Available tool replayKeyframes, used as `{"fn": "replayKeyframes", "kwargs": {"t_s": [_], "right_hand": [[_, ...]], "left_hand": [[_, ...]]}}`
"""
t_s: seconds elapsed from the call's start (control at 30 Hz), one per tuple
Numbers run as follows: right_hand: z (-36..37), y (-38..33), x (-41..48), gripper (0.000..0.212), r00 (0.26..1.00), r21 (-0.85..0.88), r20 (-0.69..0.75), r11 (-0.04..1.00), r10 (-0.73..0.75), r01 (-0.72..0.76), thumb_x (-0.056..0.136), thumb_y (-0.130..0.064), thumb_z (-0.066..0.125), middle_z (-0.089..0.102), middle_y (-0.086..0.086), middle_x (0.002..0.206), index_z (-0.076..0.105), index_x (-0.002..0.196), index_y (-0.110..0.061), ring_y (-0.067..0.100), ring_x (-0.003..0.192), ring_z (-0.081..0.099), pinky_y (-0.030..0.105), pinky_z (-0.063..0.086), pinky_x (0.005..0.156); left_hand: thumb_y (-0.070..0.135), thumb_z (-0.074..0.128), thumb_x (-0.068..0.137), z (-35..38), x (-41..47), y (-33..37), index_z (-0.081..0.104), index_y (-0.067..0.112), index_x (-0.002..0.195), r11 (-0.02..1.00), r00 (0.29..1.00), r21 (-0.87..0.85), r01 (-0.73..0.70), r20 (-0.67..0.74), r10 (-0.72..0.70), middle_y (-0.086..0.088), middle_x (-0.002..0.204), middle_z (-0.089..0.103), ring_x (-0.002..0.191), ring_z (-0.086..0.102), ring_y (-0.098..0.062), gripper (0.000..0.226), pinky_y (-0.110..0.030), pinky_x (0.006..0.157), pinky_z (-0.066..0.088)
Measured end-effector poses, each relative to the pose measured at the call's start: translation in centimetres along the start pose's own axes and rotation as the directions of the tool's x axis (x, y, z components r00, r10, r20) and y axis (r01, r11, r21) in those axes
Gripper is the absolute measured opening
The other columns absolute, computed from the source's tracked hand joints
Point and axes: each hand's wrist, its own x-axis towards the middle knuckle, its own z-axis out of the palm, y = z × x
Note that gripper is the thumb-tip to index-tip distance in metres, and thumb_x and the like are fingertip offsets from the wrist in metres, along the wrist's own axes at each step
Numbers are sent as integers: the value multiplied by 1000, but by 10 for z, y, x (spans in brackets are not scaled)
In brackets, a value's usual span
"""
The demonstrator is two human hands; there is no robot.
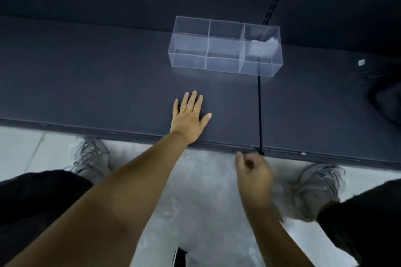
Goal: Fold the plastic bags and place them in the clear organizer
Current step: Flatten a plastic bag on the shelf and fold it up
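Note:
The clear organizer (188, 63) stands at the back of the dark table (97, 84), split into several compartments. A pale folded plastic bag (263, 47) lies in its right-hand compartment; the other compartments look empty. My left hand (189, 116) rests flat on the table in front of the organizer, fingers spread, holding nothing. My right hand (253, 172) is blurred, just below the table's front edge, fingers loosely curled with nothing visible in them. A dark shape (386, 102) at the table's far right edge may be a black bag; I cannot tell.
A black cord (259, 112) runs from the wall rail, past the organizer, over the table to the front edge by my right hand. A small white scrap (361, 62) lies at the right. Below are the grey floor and grey shoes (91, 156).

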Motion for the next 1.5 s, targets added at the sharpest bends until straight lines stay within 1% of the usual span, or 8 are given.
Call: {"fn": "replayKeyframes", "kwargs": {"t_s": [0.13, 0.3, 0.67, 0.83, 0.93, 1.1, 1.3, 1.5], "right_hand": [[0, 36, -27, 30, 927, -285, 307, 950, 216, -127, 86, -41, 66, 58, 5, 107, 62, 104, -18, 28, 109, 56, 39, 43, 96], [-26, 1, -12, 41, 942, 69, 335, 997, 4, -28, 91, -23, 64, 46, -3, 53, 51, 57, -5, 13, 59, 44, 16, 33, 53], [-153, -77, 14, 44, 873, 451, 486, 845, 36, -286, 81, -52, 67, 68, 10, 74, 66, 69, -10, 22, 64, 65, 30, 55, 63], [-171, -48, 9, 63, 537, 482, 811, 783, -231, -392, 85, -61, 57, 58, 4, 135, 52, 135, -23, 23, 122, 57, 45, 44, 100], [-164, -47, 2, 75, 481, 479, 829, 805, -284, -350, 74, -47, 77, 60, -1, 133, 42, 139, -36, 22, 118, 60, 40, 47, 97], [-150, -47, -2, 26, 887, 679, 461, 650, -18, -340, 87, -9, 65, 62, 0, 63, 62, 112, -15, 5, 49, 53, 14, 46, 51], [-162, -49, -1, 10, 968, 687, 243, 694, 60, -215, 90, -16, 64, 50, -7, 45, 66, 82, -20, 4, 39, 38, 17, 32, 43], [-193, -57, -8, 79, 681, 131, 725, 991, -106, 15, 77, -28, 78, 49, -7, 139, 36, 144, -27, 10, 126, 49, 36, 43, 105]], "left_hand": [[54, 24, 99, -3, -55, -3, 18, 20, 152, 988, 998, -146, 49, 41, -43, 2, 161, 5, 148, -3, -16, 64, -40, 117, -6], [58, 37, 95, -24, -108, 17, 34, 24, 147, 864, 989, -487, 125, 136, -66, 3, 156, 27, 146, 14, -15, 62, -37, 119, 7], [39, 77, 76, -109, -145, 48, 75, 14, 93, 371, 977, -918, 137, 187, 102, -4, 96, 74, 86, 67, -14, 31, -26, 79, 51], [28, 69, 86, -123, -152, 32, 73, 10, 77, -116, 935, -940, 319, 333, -122, -10, 72, 71, 62, 68, -21, 21, -31, 60, 58], [32, 70, 86, -118, -155, 28, 63, 11, 70, -114, 875, -907, 406, 421, -238, -4, 60, 60, 55, 60, -18, 27, -31, 62, 57], [34, 73, 82, -114, -165, 22, 72, 7, 92, -184, 852, -867, 463, 493, -175, -11, 85, 73, 75, 70, -24, 29, -35, 69, 59], [21, 68, 87, -108, -166, 10, 70, 12, 112, -171, 851, -891, 420, 452, -266, -13, 116, 68, 104, 63, -31, 27, -49, 99, 47], [14, 66, 88, -123, -171, 20, 69, 25, 81, 94, 903, -994, 58, 12, -430, 7, 78, 68, 75, 60, -15, 13, -27, 65, 51]]}}
